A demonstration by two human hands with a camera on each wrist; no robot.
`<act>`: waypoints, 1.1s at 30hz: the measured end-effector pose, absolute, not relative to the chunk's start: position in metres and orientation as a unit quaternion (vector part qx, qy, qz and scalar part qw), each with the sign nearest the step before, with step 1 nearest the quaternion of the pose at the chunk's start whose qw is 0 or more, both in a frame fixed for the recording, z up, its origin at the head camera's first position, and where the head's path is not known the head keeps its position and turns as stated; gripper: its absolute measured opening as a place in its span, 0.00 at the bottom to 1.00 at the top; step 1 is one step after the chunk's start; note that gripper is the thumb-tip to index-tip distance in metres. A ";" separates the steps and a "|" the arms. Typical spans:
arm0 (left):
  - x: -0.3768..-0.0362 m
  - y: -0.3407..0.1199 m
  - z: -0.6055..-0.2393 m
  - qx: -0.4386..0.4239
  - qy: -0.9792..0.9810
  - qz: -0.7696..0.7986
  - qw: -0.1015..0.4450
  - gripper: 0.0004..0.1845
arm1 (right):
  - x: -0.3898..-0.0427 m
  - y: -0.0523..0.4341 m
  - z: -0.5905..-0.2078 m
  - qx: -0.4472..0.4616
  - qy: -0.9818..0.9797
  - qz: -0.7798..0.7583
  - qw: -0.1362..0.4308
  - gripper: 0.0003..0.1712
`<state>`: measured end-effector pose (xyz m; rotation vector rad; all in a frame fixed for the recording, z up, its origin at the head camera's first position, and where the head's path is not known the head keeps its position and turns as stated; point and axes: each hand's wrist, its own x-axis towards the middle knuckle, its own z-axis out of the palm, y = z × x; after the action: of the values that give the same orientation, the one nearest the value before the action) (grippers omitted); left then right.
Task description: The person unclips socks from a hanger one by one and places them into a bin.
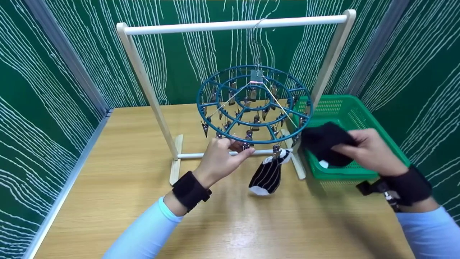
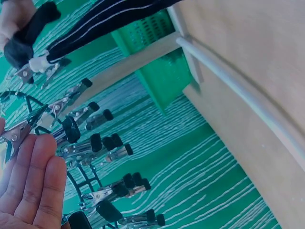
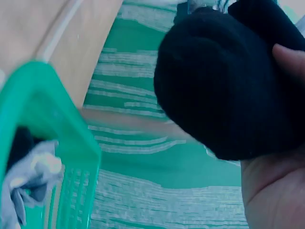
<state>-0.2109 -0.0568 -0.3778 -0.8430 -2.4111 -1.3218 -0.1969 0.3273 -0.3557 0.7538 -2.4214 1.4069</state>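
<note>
A round teal clip hanger (image 1: pixel 235 138) hangs from the white bar by its hook, with several metal clips round its rings. At its front edge my left hand (image 1: pixel 219 158) pinches one clip (image 2: pixel 16 134) between thumb and fingers. A black sock with white stripes (image 1: pixel 267 176) dangles from a clip just right of that hand. My right hand (image 1: pixel 373 153) holds a black sock (image 1: pixel 329 144) beside the hanger, over the near left part of the green basket (image 1: pixel 386 140). In the right wrist view this black sock (image 3: pixel 224 90) looks bunched up in the fingers.
A wooden stand with a white top bar (image 1: pixel 215 26) straddles the hanger, its feet (image 1: pixel 175 169) on the wooden table (image 1: pixel 136 216). Grey and black cloth items (image 3: pixel 35 176) lie in the basket. Green walls with white lines (image 1: pixel 46 97) enclose the table.
</note>
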 end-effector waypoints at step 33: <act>-0.211 -0.056 -0.379 -0.295 -0.834 -0.447 0.134 0.12 | -0.324 0.396 -0.357 0.051 -0.967 0.237 0.075 0.14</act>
<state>-0.2106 -0.0562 -0.3786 -0.8557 -2.4169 -1.2967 -0.3242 0.3957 -0.3570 0.1536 -2.9012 0.7105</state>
